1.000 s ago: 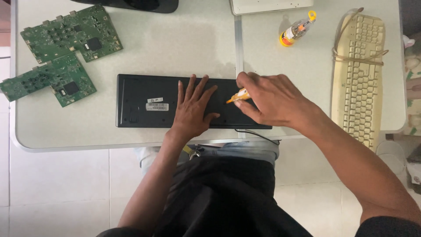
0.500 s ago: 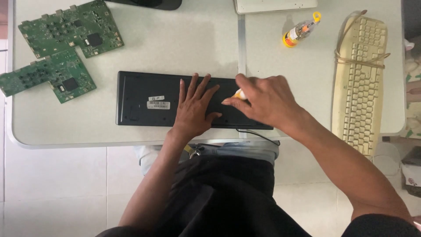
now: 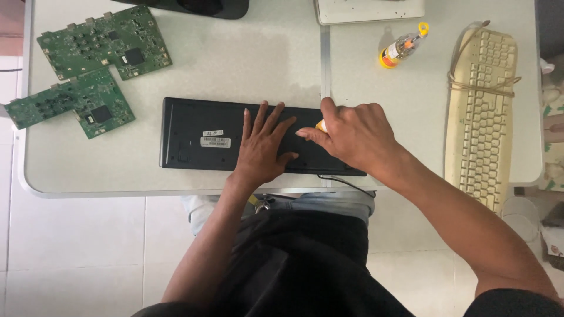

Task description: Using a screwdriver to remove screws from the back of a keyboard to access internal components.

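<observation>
A black keyboard (image 3: 197,134) lies face down on the white table (image 3: 247,64), its underside with a small label facing up. My left hand (image 3: 264,145) rests flat on its back, fingers spread. My right hand (image 3: 352,134) is closed around a small tool with a yellow handle (image 3: 321,125), its tip down on the keyboard's back next to my left fingers. Most of the tool is hidden inside my fist.
Two green circuit boards (image 3: 106,41) (image 3: 73,108) lie at the far left. A beige keyboard (image 3: 480,111) with its cord wrapped round it lies at the right. A small yellow-capped bottle (image 3: 402,46) lies at the back. A dark object (image 3: 200,7) and a white tray (image 3: 370,9) sit along the far edge.
My right hand with the yellow tool has shifted slightly left along the keyboard's back, closer to my left fingers. My left hand stays flat.
</observation>
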